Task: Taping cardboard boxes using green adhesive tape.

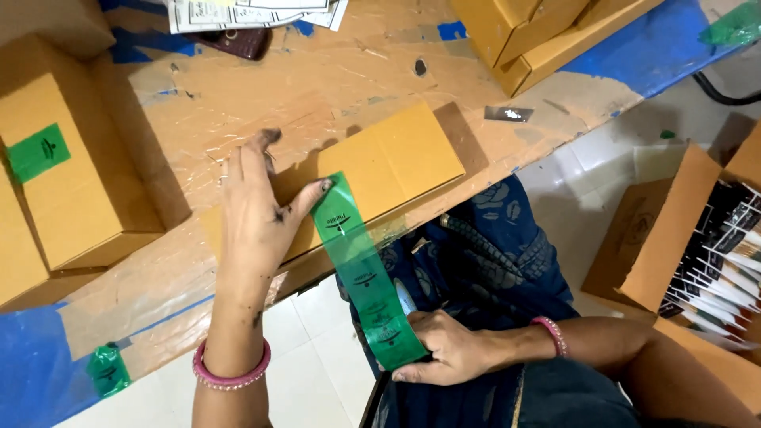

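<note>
— What are the fingers doing?

— The left hand (255, 208) lies flat on the small flat cardboard box (372, 170) at the table's near edge, fingers spread, the thumb stretched out and pressing the end of the green tape strip (361, 273) onto the box top. The right hand (448, 349) sits below the box, off the table (238, 87) edge, fingers curled around the tape roll, pinching the strip's lower end; the roll itself is mostly hidden.

— And where is the tape relative to the box?

— It runs taut from the box's near side, under the left thumb, down and to the right into the right hand.

— Counts?

— One strip in hand. Left of that box stands one bigger box (67, 178) with a green tape patch; above and right of it a stack of cartons (531, 36), number unclear. Right of it, on the floor, one open carton of packets (705, 254). One pink bangle on each wrist.
</note>
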